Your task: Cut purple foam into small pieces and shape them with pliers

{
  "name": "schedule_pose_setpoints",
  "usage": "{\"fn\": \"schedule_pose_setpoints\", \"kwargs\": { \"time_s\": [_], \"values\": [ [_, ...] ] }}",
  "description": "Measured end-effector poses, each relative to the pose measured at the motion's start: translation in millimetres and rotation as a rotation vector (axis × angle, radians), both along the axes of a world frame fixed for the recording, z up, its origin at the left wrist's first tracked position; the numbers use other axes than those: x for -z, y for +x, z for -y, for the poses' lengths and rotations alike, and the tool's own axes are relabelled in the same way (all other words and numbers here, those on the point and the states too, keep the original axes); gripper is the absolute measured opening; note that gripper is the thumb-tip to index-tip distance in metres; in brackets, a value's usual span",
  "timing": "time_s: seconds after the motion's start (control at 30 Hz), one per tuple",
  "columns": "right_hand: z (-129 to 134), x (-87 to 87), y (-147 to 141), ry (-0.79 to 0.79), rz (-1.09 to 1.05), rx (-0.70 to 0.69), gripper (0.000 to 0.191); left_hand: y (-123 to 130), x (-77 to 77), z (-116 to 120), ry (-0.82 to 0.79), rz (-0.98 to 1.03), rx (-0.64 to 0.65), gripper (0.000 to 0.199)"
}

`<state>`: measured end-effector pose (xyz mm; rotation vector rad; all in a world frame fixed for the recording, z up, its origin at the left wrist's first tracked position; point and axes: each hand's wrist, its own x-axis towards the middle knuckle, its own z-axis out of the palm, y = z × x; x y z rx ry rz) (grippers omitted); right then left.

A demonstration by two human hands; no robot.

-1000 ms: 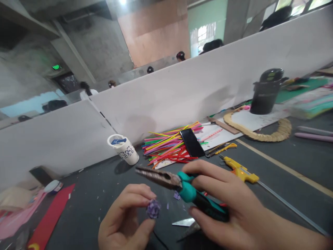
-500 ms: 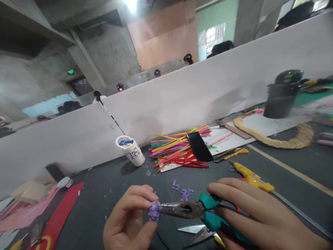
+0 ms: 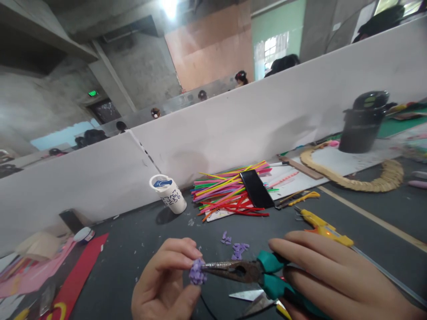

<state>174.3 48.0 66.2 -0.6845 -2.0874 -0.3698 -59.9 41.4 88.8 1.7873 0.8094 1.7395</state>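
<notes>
Between the thumb and fingers of my left hand (image 3: 167,278) is a small bumpy purple ball (image 3: 198,272). My right hand (image 3: 333,271) grips the teal handles of needle-nose pliers (image 3: 235,269). The tips of the pliers touch the ball's right side; whether they pinch a piece of it I cannot make out. Just beyond the pliers lie small purple pieces (image 3: 239,250) on the dark table. Below the pliers are scissors (image 3: 248,297), partly hidden by my right hand. A thin dark cord runs beneath the ball.
A white cup (image 3: 168,194) stands near the partition (image 3: 213,133). Right of it are colourful sticks (image 3: 216,189) and a black phone (image 3: 256,189). A yellow glue gun (image 3: 325,229) lies beyond my right hand. Farther right are a tan braided strip (image 3: 363,182) and a dark bin (image 3: 362,129). Red sheet (image 3: 82,271) lies left.
The jaws of the pliers look closer together than before. My right hand has shifted slightly to the right. The ball and my left hand stay nearly in place.
</notes>
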Motion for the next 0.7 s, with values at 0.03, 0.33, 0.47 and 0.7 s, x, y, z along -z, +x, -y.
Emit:
{"fn": "schedule_pose_setpoints", "kwargs": {
  "time_s": [0.03, 0.33, 0.47, 0.7],
  "values": [
    [0.1, 0.6, 0.1, -0.005, 0.002, 0.0, 0.012, 0.1, -0.5, 0.3, 0.0, 0.001, -0.002, 0.014],
    [1.5, 0.9, 0.9, 0.065, 0.072, 0.045, 0.016, 1.3, -1.5, 2.5, -0.017, 0.017, -0.013, 0.015],
    [4.6, 0.7, 1.9, 0.105, 0.097, 0.088, 0.018, 1.0, -1.0, 2.3, -0.023, 0.027, 0.005, 0.014],
    [7.7, -0.9, 1.9, 0.079, 0.121, 0.122, 0.029, 1.2, -4.2, 2.7, -0.028, 0.028, -0.004, 0.018]
  ]
}}
